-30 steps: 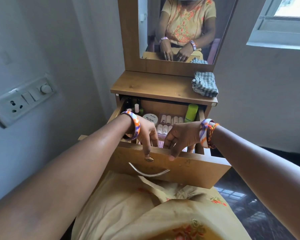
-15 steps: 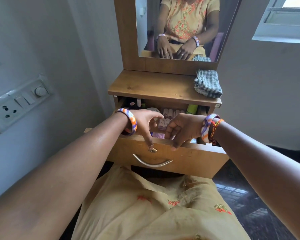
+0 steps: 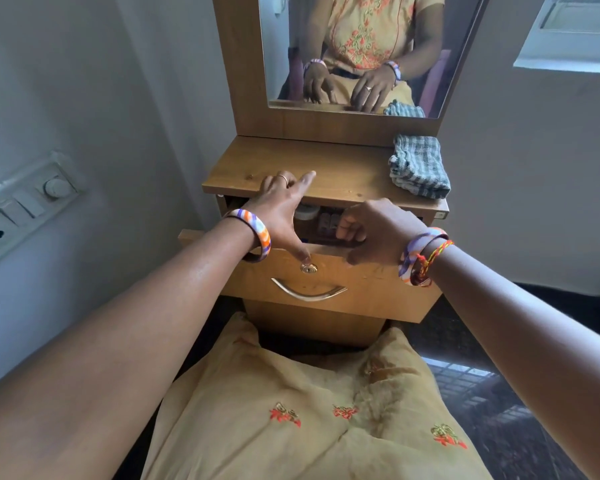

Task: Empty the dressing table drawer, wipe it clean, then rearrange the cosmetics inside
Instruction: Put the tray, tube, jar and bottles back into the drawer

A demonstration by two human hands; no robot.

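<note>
while the drawer (image 3: 329,282) stands only a little open, the left hand (image 3: 281,206) spreads loose across its gap, thumb on the front edge, and the right hand (image 3: 374,226) curls over that edge.

grey-white checked cloth (image 3: 419,166), tan wooden drawer (image 3: 367,282)

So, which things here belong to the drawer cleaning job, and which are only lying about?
Belong to the job:
- drawer, partly open
- cosmetics inside it
- checked cloth on the table top
- left hand, thumb on the drawer front
- right hand, fingers curled at the drawer's top edge

Just lying about:
- mirror
- switch panel
- window
</note>
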